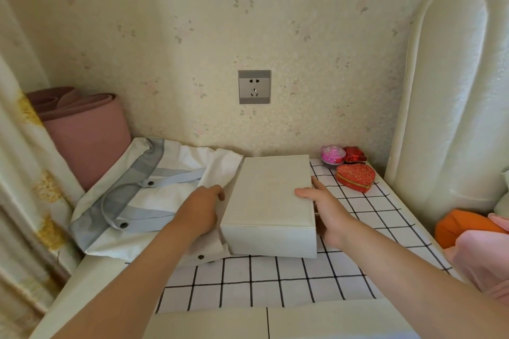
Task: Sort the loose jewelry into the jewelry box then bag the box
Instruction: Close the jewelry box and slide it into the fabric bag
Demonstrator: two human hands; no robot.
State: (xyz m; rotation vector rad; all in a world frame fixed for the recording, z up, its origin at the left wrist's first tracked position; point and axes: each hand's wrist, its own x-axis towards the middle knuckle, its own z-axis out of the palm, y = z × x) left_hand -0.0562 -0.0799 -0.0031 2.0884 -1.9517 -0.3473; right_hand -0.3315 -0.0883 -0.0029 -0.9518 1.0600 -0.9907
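A closed cream jewelry box is held between both hands just above the table, its left side over the bag's edge. My left hand grips its left side, fingers curled at the edge beside the bag's opening. My right hand grips the right side, thumb lying on the lid. The white and grey-blue cloth bag lies flat on the left with its straps and snap buttons showing. No loose jewelry is in sight.
A white grid-patterned cloth covers the table. At the back right sit a red heart-shaped box, a pink round box and a small red box. A rolled pink mat stands left; a padded headboard rises right.
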